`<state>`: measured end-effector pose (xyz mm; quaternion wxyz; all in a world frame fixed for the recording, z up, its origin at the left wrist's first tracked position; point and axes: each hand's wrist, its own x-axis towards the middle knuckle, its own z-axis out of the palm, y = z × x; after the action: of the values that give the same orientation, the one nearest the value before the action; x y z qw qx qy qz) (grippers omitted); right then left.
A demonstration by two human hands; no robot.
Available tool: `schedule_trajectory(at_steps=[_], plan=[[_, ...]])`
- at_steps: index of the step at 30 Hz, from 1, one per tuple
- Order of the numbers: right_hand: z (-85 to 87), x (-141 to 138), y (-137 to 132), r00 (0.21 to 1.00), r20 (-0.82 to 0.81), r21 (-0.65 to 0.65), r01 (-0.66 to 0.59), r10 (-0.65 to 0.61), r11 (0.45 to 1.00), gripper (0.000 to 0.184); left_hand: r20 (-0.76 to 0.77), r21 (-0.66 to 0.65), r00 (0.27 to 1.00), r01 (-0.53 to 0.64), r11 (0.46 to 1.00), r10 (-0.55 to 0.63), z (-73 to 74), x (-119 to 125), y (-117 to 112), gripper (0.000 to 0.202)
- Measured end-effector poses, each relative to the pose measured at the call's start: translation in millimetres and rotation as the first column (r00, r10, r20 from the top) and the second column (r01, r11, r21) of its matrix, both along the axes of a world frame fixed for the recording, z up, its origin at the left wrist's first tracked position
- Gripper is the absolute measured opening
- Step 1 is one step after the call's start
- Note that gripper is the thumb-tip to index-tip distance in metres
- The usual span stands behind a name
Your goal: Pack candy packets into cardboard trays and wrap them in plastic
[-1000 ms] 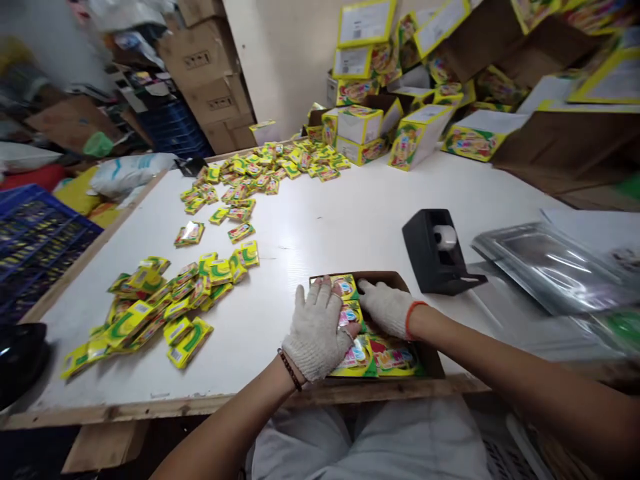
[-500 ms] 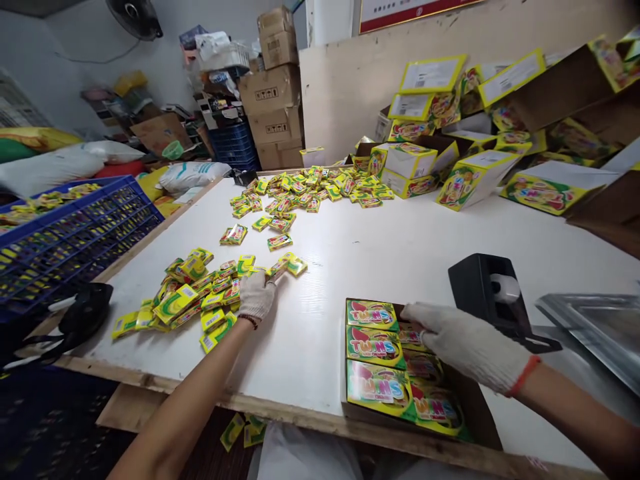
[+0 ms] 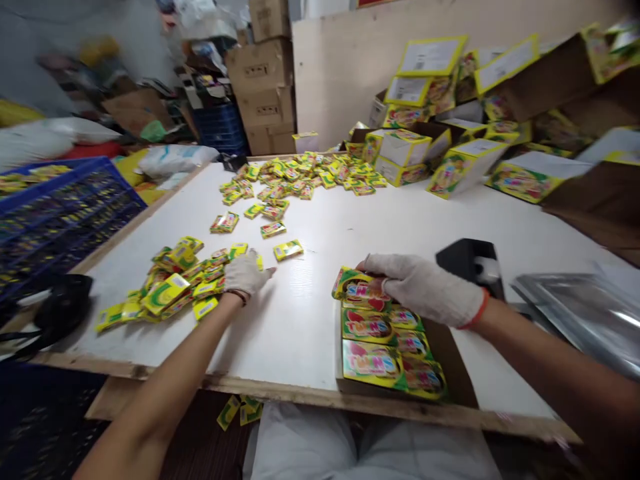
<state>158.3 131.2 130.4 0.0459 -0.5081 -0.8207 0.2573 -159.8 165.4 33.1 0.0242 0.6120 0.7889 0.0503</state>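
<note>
My right hand (image 3: pixel 425 283), in a white knit glove with an orange cuff, grips a small yellow-green TWINS packet (image 3: pixel 357 288). The packet is tilted, its lettering upside down, over the far left end of an open carton (image 3: pixel 457 363). Inside the carton, TWINS packets (image 3: pixel 370 360) lie face up in two columns. My left hand (image 3: pixel 247 275), gloved too, rests at the right side of a loose heap of packets (image 3: pixel 170 293). Its thumb points away to the right and its fingers reach over the packets; their tips are partly blurred. One single packet (image 3: pixel 289 250) lies just beyond it.
More packets (image 3: pixel 300 175) are strewn at the table's far side. Empty display cartons (image 3: pixel 415 147) are piled at the back right. A black tape dispenser (image 3: pixel 470 267) and a metal tray (image 3: pixel 575 313) stand right. A blue crate (image 3: pixel 100 193) is at left.
My right hand has moved left and up from inside the carton, and a packet now shows in its grip at the corner. My left hand has drawn back slightly from the packets at its fingertips.
</note>
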Motion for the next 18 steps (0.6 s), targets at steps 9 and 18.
schedule_trajectory(at_steps=[9, 18], plan=[[-9.0, 47.9, -11.9, 0.764, 0.64, -0.145, 0.011, 0.085, 0.989, 0.033, 0.732, 0.161, 0.679, -0.091, 0.983, -0.057, -4.8, 34.1, -13.7, 0.049], [-47.1, 30.9, -1.0, 0.757, 0.582, -0.342, -0.104, 0.298, 0.934, 0.051, 0.838, -0.188, -0.476, 0.208, 0.96, 0.267, 41.7, 146.8, -83.6, 0.037]])
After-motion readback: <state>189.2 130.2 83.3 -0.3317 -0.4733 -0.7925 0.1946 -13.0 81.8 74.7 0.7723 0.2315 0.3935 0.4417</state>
